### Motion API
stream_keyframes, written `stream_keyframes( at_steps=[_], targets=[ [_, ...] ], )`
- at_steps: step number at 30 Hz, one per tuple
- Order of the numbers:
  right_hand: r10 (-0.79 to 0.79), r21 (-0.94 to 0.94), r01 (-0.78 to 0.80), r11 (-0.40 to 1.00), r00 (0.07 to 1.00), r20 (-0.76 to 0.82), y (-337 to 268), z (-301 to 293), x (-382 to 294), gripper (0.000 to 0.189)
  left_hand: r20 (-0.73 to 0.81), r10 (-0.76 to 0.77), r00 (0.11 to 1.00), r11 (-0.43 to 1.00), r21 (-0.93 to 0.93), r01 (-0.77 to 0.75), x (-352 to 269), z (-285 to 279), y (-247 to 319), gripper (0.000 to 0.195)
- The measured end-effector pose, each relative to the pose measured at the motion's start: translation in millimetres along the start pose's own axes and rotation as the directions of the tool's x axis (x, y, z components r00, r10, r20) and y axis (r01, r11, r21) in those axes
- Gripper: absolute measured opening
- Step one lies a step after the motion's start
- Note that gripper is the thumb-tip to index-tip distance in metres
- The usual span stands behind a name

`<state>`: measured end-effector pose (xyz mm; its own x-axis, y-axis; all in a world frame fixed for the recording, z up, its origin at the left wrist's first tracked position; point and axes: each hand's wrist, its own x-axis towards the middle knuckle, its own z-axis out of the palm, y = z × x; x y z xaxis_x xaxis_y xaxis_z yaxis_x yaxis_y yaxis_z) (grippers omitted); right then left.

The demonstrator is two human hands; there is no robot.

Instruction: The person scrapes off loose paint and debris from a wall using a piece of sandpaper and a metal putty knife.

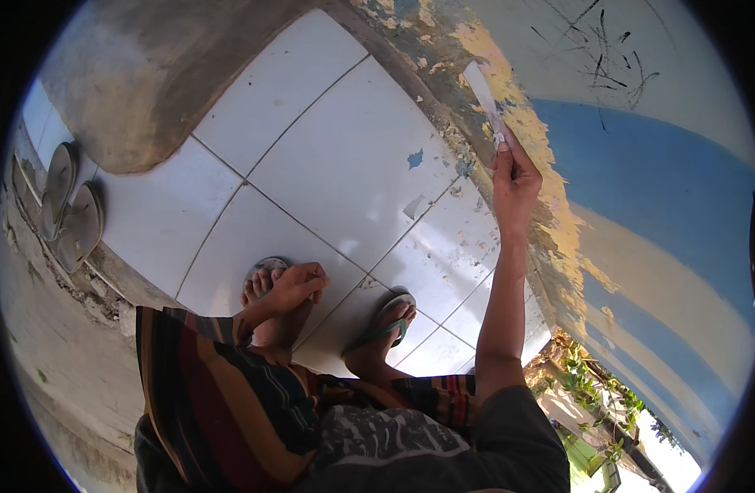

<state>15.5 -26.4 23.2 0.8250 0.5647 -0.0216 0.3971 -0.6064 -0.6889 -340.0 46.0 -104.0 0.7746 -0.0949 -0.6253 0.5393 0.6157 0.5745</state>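
Note:
My right hand (515,169) is closed around the lower end of a pale, flat-bladed scraper (483,92). The blade lies close to the lower wall, where the paint has peeled to yellow and grey patches (528,129); whether its tip touches cannot be told. Blue and cream painted bands (648,160) cover the wall to the right. Over my knee, above one sandalled foot, my left hand (297,286) hangs with bent fingers and no object visible in it. Paint flakes (415,158) and crumbs lie on the white floor tiles (346,135) beside the wall.
A pair of sandals (81,225) rests at the left edge of the tiles, by a rough concrete step (115,262). A grey-brown concrete surface (149,74) borders the tiles at upper left. Green plants (577,370) grow beyond the wall's end at lower right.

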Motion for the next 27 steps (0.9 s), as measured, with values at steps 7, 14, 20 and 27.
stream_keyframes(
  at_steps=[7, 14, 20, 27],
  targets=[
    [0.031, 0.168, -0.021, 0.986, 0.998, -0.058, 1.7, 12.6, -12.5, 0.034, -0.02, 0.012, 1.0, 0.998, 0.066, -0.011, -1.4, -0.7, -5.8, 0.021],
    [0.001, 0.171, 0.014, 0.985, 0.996, -0.084, -12.7, 15.0, -8.5, 0.032, 0.01, 0.019, 1.0, 0.997, 0.073, -0.019, -2.6, -5.6, -14.6, 0.01],
    [0.022, 0.174, 0.005, 0.985, 0.987, -0.157, -6.8, 17.9, -7.8, 0.031, 0.026, 0.009, 1.0, 0.996, 0.091, -0.011, 0.0, -1.1, -6.5, 0.01],
    [0.053, 0.16, -0.035, 0.986, 0.992, -0.112, -3.6, 12.8, -8.6, 0.032, 0.022, 0.001, 1.0, 0.99, 0.143, -0.004, 3.4, -1.6, -2.3, 0.014]
  ],
)
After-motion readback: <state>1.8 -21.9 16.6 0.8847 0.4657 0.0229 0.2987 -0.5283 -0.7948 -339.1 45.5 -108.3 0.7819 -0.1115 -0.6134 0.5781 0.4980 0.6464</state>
